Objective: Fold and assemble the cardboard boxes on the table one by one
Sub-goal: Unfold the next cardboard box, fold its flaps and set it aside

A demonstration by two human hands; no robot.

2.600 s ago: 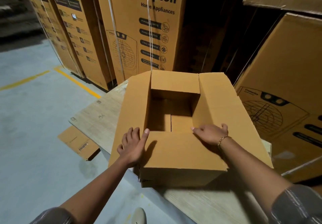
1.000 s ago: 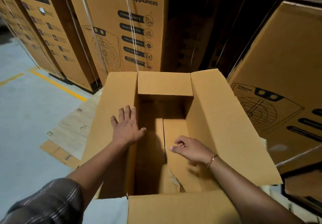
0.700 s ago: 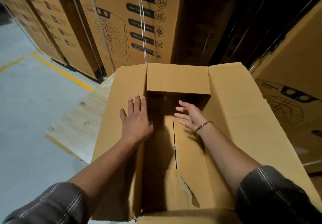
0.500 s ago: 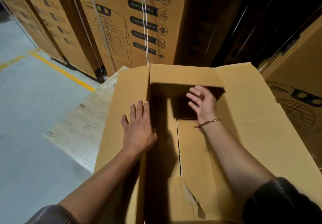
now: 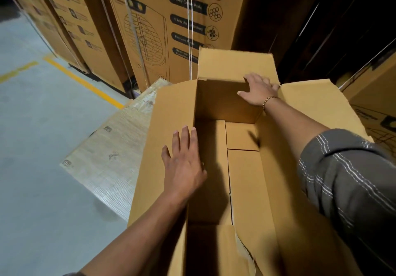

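Plain tan cardboard box [image 5: 246, 179] under both hands; grey sleeve [image 5: 347, 175] with white stripes above the right wrist's gold bracelet [image 5: 269, 100].

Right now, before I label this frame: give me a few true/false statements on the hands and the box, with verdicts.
1. The left hand lies flat on the left flap of the box. True.
2. The right hand presses on the box floor. False: it holds the top edge of the far wall.
3. The far flap is folded shut over the opening. False: it stands up and the box is open.
4. A bracelet is on the right wrist. True.
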